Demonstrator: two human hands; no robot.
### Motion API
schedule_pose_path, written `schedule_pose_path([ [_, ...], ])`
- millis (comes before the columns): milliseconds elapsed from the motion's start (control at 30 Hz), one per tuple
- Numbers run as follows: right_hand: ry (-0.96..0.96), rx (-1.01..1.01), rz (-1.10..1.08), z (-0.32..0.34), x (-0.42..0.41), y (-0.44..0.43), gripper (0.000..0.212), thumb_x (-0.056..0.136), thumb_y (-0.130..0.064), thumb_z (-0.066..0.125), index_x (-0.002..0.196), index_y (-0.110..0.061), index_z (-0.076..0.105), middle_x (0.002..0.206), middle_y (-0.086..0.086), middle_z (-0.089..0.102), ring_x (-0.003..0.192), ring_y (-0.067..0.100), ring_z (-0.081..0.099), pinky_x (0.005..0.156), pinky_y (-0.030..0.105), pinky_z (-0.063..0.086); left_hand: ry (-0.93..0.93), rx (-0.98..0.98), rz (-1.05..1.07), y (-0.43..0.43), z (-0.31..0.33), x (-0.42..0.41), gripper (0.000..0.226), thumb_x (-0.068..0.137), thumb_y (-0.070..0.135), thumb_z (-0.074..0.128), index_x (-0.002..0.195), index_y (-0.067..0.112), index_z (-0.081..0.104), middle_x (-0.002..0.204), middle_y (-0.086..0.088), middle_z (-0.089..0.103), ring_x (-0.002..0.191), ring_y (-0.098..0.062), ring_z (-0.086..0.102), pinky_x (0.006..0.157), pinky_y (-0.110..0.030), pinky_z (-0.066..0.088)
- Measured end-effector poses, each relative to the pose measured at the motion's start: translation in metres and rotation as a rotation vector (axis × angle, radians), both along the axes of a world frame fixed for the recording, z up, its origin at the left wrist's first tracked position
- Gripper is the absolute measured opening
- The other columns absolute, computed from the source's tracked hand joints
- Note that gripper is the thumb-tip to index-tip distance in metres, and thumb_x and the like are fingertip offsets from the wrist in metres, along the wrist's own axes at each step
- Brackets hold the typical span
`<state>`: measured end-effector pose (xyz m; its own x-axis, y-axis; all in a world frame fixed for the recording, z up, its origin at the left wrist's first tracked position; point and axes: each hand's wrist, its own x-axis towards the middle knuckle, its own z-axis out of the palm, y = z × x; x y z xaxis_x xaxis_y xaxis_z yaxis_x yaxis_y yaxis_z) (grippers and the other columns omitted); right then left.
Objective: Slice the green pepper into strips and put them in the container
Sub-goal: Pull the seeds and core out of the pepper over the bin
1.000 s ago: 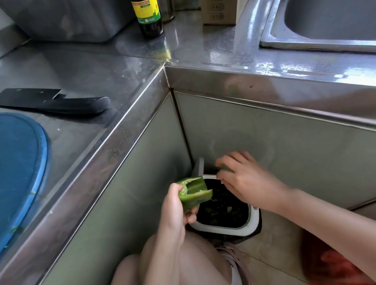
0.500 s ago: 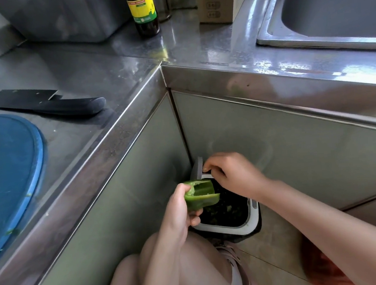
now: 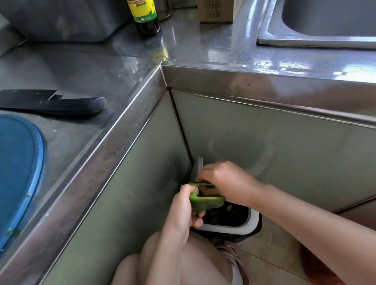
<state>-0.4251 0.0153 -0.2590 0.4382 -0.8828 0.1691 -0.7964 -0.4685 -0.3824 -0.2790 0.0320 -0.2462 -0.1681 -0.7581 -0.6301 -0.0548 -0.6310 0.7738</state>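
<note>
The pepper (image 3: 206,202) is clamped in the left hand (image 3: 183,212), cut side open toward the right hand (image 3: 227,182), whose fingers (image 3: 202,178) are closed on its upper edge, probably so that the core can be pulled out. It is held directly above the bin (image 3: 253,221), so that scraps drop in. Up and left of the hands, the knife (image 3: 44,103) and board (image 3: 9,174) lie unused on the bench (image 3: 75,68), awaiting slicing.
</note>
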Motion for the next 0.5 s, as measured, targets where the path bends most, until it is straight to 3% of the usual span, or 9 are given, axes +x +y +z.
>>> schedule_pose_path([
  [100,0.050,-0.035,0.016,0.002,0.001,0.003,0.013,0.064,-0.004,0.074,0.071,-0.010,0.065,0.063,0.004,0.060,0.050,0.026,0.056,0.047,0.022,0.035,-0.035,-0.010,-0.013,0.000,-0.002,0.000,0.026,0.094,0.019,0.037,0.069,0.014,0.042,0.056,-0.005,0.047,0.042,-0.013,0.036,0.040,-0.018,0.017],
  [200,0.052,-0.017,0.052,0.003,-0.001,0.004,0.010,0.069,-0.005,0.071,0.075,-0.010,0.067,0.065,0.004,0.061,0.053,0.025,0.058,0.050,0.021,0.030,-0.048,-0.014,-0.008,0.000,-0.002,-0.001,0.027,0.093,0.019,0.037,0.068,0.014,0.044,0.056,-0.006,0.046,0.042,-0.013,0.036,0.040,-0.017,0.018],
  [267,0.052,0.032,0.051,0.003,-0.004,0.002,0.014,0.077,-0.007,0.065,0.090,-0.010,0.070,0.077,0.006,0.065,0.065,0.026,0.062,0.054,0.024,0.037,-0.045,-0.017,0.002,0.000,-0.002,0.000,0.026,0.094,0.019,0.037,0.070,0.013,0.048,0.056,-0.005,0.049,0.042,-0.013,0.037,0.040,-0.017,0.018],
  [367,-0.039,0.066,-0.035,0.001,-0.014,0.001,0.030,0.080,-0.002,0.058,0.106,-0.013,0.069,0.097,0.005,0.067,0.085,0.025,0.064,0.070,0.035,0.051,-0.021,-0.025,0.023,-0.001,-0.002,0.001,0.027,0.093,0.019,0.036,0.079,0.010,0.056,0.053,-0.005,0.053,0.039,-0.013,0.036,0.040,-0.016,0.016],
  [500,-0.196,0.049,-0.142,-0.005,-0.021,-0.002,0.030,0.078,0.007,0.055,0.096,-0.012,0.070,0.094,0.003,0.066,0.084,0.023,0.064,0.071,0.031,0.051,-0.010,-0.026,0.023,-0.002,-0.003,0.000,0.028,0.094,0.018,0.034,0.081,0.011,0.058,0.049,-0.002,0.055,0.037,-0.012,0.034,0.039,-0.016,0.015],
])
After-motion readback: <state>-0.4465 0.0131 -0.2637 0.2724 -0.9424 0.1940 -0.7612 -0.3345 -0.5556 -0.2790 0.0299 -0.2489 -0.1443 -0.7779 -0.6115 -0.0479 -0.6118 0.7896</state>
